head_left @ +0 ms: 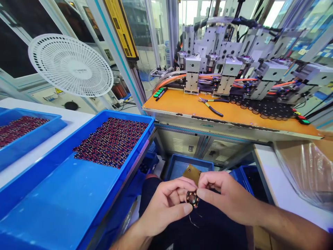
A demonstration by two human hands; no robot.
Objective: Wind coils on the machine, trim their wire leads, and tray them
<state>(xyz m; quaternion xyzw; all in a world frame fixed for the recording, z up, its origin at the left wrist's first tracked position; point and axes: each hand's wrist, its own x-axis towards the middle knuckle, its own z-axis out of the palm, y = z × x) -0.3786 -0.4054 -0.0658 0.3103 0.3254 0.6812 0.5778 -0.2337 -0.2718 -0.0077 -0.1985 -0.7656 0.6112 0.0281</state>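
A small round motor stator (192,199), black with copper windings, is held over my lap. The thumb and fingers of my left hand (168,201) are closed on its left and lower rim. My right hand (226,194) pinches at the stator's upper right edge; whatever lies between its thumb and forefinger is hidden. Below the stator hang thin loose wires (193,222). To the left, a large blue tray (59,198) carries many small dark parts (111,142) with red and copper specks, packed together at its far end.
A second blue tray (56,119) of similar parts stands far left, near a white fan (71,66). Ahead, an orange bench (179,104) bears pliers (212,107), dark cylindrical parts (260,107) and a machine (226,71). Below sits a blue bin (179,162); clear plastic (304,170) lies right.
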